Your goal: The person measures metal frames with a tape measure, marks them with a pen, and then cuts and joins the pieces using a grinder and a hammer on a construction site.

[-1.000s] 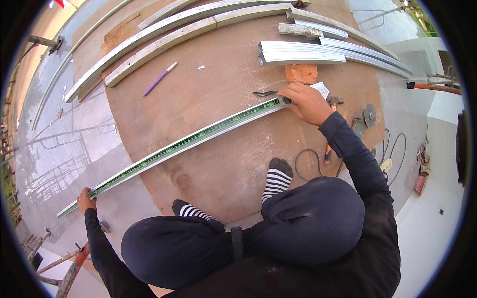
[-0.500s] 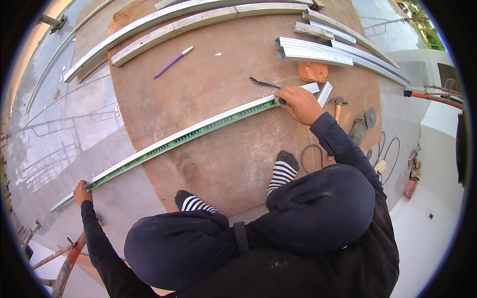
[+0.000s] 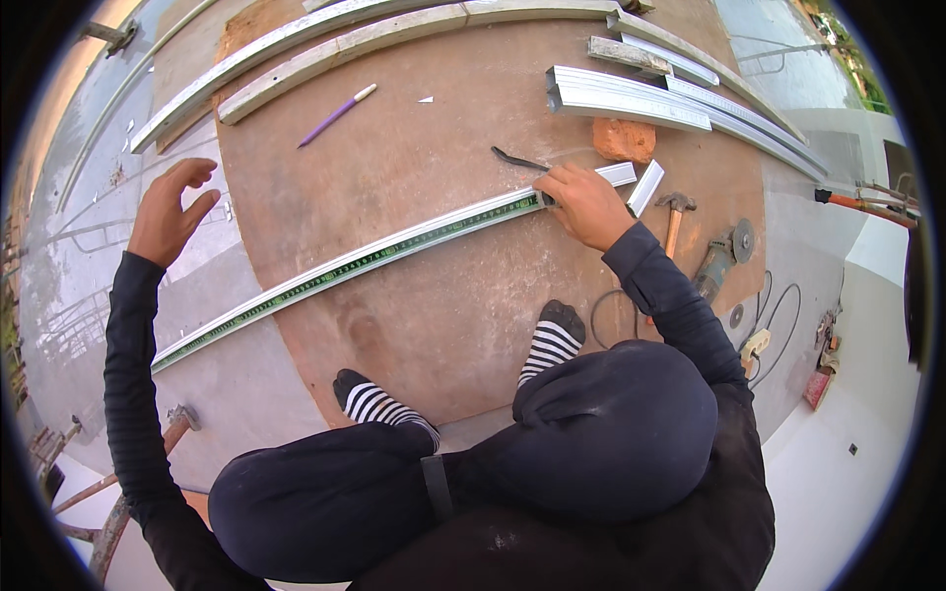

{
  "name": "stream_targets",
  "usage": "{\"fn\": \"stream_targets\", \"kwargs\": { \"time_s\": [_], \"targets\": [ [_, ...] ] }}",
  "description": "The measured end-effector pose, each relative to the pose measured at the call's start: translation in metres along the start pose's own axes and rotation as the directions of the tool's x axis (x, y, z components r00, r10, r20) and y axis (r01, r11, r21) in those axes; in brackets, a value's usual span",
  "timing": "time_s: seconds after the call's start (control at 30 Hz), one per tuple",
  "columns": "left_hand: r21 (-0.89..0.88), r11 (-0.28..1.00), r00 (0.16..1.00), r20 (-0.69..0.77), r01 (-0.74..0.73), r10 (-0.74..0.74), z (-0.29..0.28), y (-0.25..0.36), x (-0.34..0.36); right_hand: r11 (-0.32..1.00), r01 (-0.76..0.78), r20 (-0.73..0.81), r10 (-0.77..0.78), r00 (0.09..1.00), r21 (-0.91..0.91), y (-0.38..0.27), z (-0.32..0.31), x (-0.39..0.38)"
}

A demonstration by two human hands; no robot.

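Observation:
A long pale metal profile lies slantwise in front of me. Along it stretches the green blade of a tape measure, its left end passing behind my left sleeve. My right hand closes around the tape measure at the profile's right part; a dark piece shows under the fingers. My left hand is raised above the grey floor on the left, fingers apart and holding nothing. A black strap lies just beyond my right hand, and a short metal offcut lies to its right.
A purple pencil-like marker lies on the brown board. Metal profiles rest by an orange block. A hammer, an angle grinder and cables lie on the right. Long bars run across the back.
My left hand has let go of the tape and profile at their left end and risen up and away. My right hand stays on the tape measure; the view has shifted slightly.

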State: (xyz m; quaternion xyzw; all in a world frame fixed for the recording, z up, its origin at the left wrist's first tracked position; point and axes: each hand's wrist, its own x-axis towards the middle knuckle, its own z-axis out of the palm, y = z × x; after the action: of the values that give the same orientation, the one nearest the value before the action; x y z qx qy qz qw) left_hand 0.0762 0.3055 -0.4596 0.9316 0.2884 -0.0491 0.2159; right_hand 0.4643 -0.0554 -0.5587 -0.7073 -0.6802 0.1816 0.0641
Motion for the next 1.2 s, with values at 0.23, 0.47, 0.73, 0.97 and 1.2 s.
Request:
{"fn": "stream_targets", "kwargs": {
  "time_s": [0.23,0.47,0.73,0.97,1.2],
  "targets": [
    [-0.079,0.946,0.915,0.238,-0.315,0.325,0.087,0.174,0.139,1.0,-0.011,-0.075,0.011,0.997,-0.007,-0.001,0.005,-0.002],
    [-0.297,0.954,0.912,0.382,-0.036,0.153,0.211,0.189,0.096,1.0,0.007,-0.084,-0.006,0.996,0.003,0.003,0.006,-0.001],
    [-0.193,0.981,0.965,0.257,-0.008,0.059,0.219,0.2,0.081,1.0,0.008,-0.036,-0.008,0.999,0.01,0.004,0.003,-0.002],
    [-0.167,0.986,0.967,0.253,0.029,0.014,0.215,0.203,0.08,0.998,-0.019,0.129,0.012,0.992,0.054,-0.004,-0.015,0.001],
    [-0.198,0.977,0.959,0.282,0.084,-0.026,0.21,0.211,0.08,0.997,0.07,0.271,-0.06,0.961,-0.027,-0.013,-0.03,0.033]
  ]
}}
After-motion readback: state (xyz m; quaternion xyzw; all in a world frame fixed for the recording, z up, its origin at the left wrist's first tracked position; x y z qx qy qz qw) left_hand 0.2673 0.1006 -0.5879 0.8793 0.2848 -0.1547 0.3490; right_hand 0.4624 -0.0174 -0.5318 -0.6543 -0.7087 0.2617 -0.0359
